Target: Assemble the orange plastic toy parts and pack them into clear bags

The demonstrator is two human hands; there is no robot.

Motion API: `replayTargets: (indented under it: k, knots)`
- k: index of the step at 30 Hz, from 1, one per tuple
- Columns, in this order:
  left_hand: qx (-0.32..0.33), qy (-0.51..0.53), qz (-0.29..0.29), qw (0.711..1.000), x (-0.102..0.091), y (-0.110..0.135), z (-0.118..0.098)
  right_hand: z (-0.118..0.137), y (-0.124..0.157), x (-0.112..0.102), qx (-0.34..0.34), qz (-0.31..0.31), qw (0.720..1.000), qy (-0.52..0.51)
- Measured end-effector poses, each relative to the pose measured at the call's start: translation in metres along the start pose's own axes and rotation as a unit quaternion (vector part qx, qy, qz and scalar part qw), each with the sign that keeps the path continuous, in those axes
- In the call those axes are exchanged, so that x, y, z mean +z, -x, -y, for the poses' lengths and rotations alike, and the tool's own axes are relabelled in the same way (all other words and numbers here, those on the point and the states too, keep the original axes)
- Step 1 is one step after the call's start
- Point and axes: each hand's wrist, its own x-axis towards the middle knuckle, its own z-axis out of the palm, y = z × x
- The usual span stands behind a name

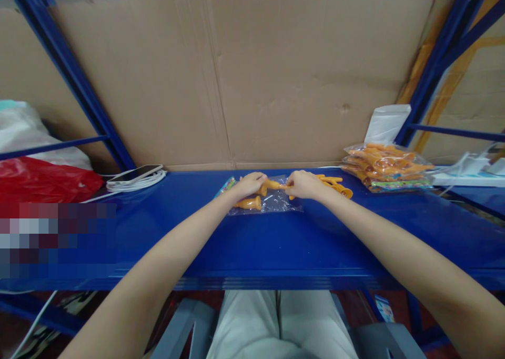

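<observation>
A clear plastic bag [276,202] lies on the blue shelf [276,243] in front of me, with an orange plastic piece [248,203] inside it. My left hand [249,183] and my right hand [303,184] both pinch the ends of another orange plastic piece [275,184] held just above the bag. More loose orange pieces [335,184] lie right of my right hand.
A stack of filled bags of orange pieces [384,167] sits at the right, with white bags [386,123] behind. A phone [134,173] on a coiled white cable [136,182] lies at the left, beside a red bag [43,182]. Cardboard [244,80] backs the shelf.
</observation>
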Motion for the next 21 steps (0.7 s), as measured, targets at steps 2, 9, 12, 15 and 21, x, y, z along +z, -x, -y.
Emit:
replayTargets:
  k: [2, 9, 12, 15, 21]
  knots:
    - [-0.01, -0.01, 0.003, 1.0, 0.0, -0.008, -0.008, -0.002, -0.001, 0.003, -0.002, -0.007, 1.0, -0.005]
    - [-0.061, 0.019, 0.0, 0.998, 0.003, -0.024, -0.021, -0.009, -0.008, 0.014, -0.03, -0.033, 0.999, -0.016]
    - [-0.069, 0.038, 0.016, 0.997, 0.003, -0.027, -0.023, -0.008, -0.012, 0.016, -0.041, -0.033, 0.998, -0.034]
    - [-0.065, 0.054, 0.031, 0.996, 0.004, -0.029, -0.025, -0.006, -0.015, 0.019, -0.046, -0.041, 0.997, -0.044]
    - [-0.076, 0.066, -0.001, 0.995, 0.001, -0.033, -0.023, -0.01, -0.022, 0.031, -0.095, -0.084, 0.982, -0.14]
